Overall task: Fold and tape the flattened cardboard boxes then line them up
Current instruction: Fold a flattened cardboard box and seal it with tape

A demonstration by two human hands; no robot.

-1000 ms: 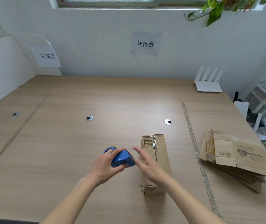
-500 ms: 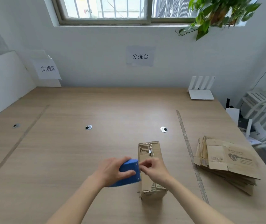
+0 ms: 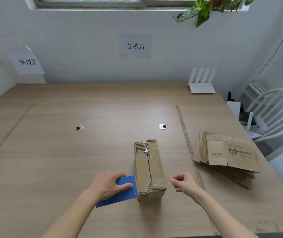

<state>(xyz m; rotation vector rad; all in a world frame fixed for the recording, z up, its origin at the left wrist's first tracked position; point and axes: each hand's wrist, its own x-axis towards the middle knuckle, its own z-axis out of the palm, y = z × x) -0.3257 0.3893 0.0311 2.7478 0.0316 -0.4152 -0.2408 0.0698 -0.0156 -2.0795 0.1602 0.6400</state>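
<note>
Gripping blue tape dispenser (image 3: 120, 190) in left hand (image 3: 108, 184), right hand (image 3: 182, 182) pinching tape across closed box (image 3: 148, 169)

This is a small packing and sorting room in an office. Beyond the grip, a wide wooden worktop (image 3: 68, 152) has tape lines (image 3: 187, 140) dividing it into zones. Paper signs (image 3: 135, 46) on the white wall name the zones. To the right lie flattened cartons (image 3: 226, 155), a router (image 3: 201, 83) and a white chair (image 3: 274, 114).
</note>
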